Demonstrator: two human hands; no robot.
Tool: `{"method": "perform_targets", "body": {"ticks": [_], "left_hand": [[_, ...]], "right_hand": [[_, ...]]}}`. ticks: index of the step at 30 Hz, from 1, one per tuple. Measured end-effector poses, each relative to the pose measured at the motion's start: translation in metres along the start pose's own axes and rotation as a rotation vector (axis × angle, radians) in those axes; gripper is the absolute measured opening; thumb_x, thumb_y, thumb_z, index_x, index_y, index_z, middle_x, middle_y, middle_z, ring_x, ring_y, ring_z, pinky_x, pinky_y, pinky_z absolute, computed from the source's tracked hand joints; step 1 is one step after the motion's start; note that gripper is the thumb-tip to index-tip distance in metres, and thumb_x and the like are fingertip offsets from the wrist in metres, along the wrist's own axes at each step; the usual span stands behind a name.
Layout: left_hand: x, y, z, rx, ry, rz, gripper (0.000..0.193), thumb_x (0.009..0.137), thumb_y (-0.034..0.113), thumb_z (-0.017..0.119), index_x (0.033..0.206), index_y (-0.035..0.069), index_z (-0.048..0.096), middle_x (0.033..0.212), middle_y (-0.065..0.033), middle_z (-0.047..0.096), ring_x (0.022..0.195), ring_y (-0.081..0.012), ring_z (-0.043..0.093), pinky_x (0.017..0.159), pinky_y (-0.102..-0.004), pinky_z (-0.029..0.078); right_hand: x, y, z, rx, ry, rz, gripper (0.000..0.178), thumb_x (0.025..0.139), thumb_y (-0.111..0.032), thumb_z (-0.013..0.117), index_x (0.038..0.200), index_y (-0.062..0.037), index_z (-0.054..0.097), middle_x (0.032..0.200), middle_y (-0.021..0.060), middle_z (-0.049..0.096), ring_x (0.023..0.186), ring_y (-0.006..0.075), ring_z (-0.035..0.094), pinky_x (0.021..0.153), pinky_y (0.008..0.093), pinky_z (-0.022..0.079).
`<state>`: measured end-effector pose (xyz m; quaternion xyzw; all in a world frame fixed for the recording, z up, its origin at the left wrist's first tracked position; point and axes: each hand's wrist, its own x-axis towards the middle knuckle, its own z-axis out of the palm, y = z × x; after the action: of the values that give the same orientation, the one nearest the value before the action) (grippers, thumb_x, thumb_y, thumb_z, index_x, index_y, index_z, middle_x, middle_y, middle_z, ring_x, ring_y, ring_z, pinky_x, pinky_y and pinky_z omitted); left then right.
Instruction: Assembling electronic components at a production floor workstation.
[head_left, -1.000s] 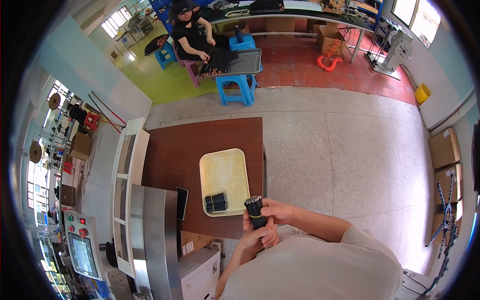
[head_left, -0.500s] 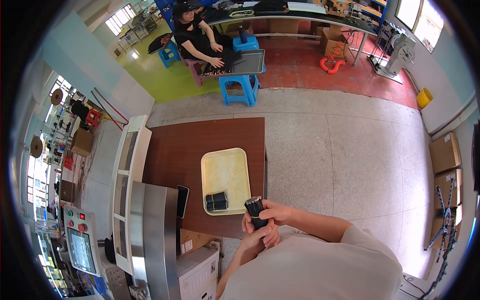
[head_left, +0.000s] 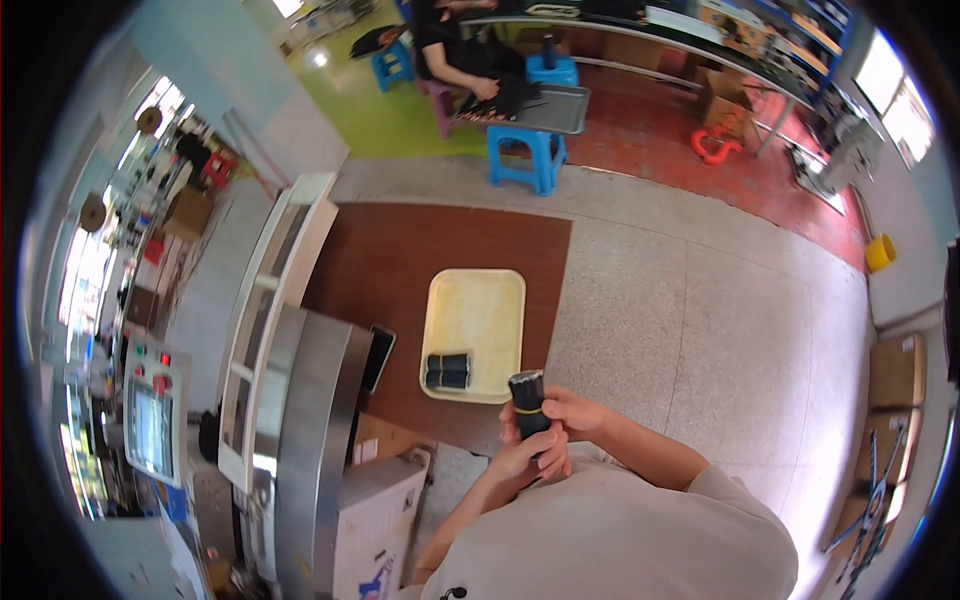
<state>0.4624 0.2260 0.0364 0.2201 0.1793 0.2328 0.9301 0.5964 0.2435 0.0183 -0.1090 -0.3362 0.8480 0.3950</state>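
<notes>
Close to my body, I hold a bundle of thin black rods or tubes (head_left: pixel 526 388) tilted nearly upright, with pale ends at its top and a yellowish band around its middle. My right hand (head_left: pixel 572 413) is closed around its upper part, thumb on the near side. My left hand (head_left: pixel 533 455) wraps the lower part, hiding the bottom end. Just beyond the hands, a cream tray (head_left: pixel 475 300) rests on the brown table (head_left: pixel 380 250). Several similar black bundles (head_left: pixel 447 371) lie side by side in its near left corner.
A dark phone (head_left: pixel 379 358) lies left of the tray, beside a steel machine housing (head_left: pixel 318 400) with a white frame. A control panel (head_left: pixel 153 410) stands at far left. Across the floor, a person (head_left: pixel 455 60) in black sits at a grey tray (head_left: pixel 562 110) on a blue stool (head_left: pixel 527 160).
My view has shifted, so the table and room sit differently in the picture. Both hands still grip the bundle, which now appears slightly more upright and near the tray's front corner.
</notes>
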Motion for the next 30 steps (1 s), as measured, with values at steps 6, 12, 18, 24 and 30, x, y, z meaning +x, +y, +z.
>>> {"method": "perform_targets", "body": {"ticks": [6, 12, 18, 24, 30], "left_hand": [[-0.006, -0.003, -0.011, 0.188, 0.49, 0.135, 0.027, 0.084, 0.023, 0.053, 0.1, 0.001, 0.05, 0.082, -0.0053, 0.054, 0.08, -0.0181, 0.057, 0.074, -0.0315, 0.046], [-0.047, -0.007, -0.082, 0.378, 0.629, 0.045, 0.059, 0.085, 0.032, 0.05, 0.129, 0.0, 0.028, 0.122, -0.013, 0.043, 0.112, -0.0197, 0.042, 0.093, -0.034, 0.035], [-0.122, -0.022, -0.134, 0.018, 0.899, 0.237, 0.044, 0.087, 0.025, 0.048, 0.122, 0.0, 0.038, 0.119, -0.014, 0.047, 0.109, -0.0243, 0.047, 0.092, -0.0341, 0.037], [-0.146, -0.018, -0.153, -0.13, 1.001, 0.357, 0.035, 0.086, 0.022, 0.048, 0.114, 0.0, 0.045, 0.114, -0.0135, 0.049, 0.106, -0.0242, 0.049, 0.089, -0.034, 0.039], [-0.148, -0.004, -0.177, -0.053, 0.971, 0.288, 0.037, 0.086, 0.02, 0.049, 0.116, 0.001, 0.043, 0.116, -0.0136, 0.048, 0.106, -0.0232, 0.049, 0.089, -0.0332, 0.04]], "right_hand": [[0.01, 0.011, -0.005, 0.023, 0.185, 0.103, 0.058, 0.078, -0.053, 0.05, 0.097, 0.0018, 0.05, 0.086, 0.0129, 0.057, 0.09, 0.0259, 0.054, 0.079, 0.0357, 0.044], [0.06, 0.044, -0.097, -0.215, 0.503, 0.391, 0.041, 0.084, -0.039, 0.05, 0.095, -0.0001, 0.05, 0.073, 0.0068, 0.053, 0.074, 0.0179, 0.056, 0.067, 0.0291, 0.046], [0.152, 0.101, -0.184, -1.317, 0.437, 0.344, 0.034, 0.08, -0.025, 0.057, 0.1, 0.0018, 0.049, 0.078, 0.0115, 0.056, 0.077, 0.0222, 0.057, 0.068, 0.0294, 0.045], [0.222, 0.139, -0.196, -1.731, 0.402, 0.243, 0.042, 0.073, -0.025, 0.062, 0.106, -0.0022, 0.051, 0.093, 0.017, 0.055, 0.088, 0.0329, 0.053, 0.078, 0.0388, 0.041], [0.216, 0.142, -0.189, -1.949, 0.38, 0.17, 0.039, 0.073, -0.025, 0.062, 0.107, -0.0071, 0.053, 0.098, 0.011, 0.055, 0.098, 0.0286, 0.049, 0.083, 0.0394, 0.037]]}}
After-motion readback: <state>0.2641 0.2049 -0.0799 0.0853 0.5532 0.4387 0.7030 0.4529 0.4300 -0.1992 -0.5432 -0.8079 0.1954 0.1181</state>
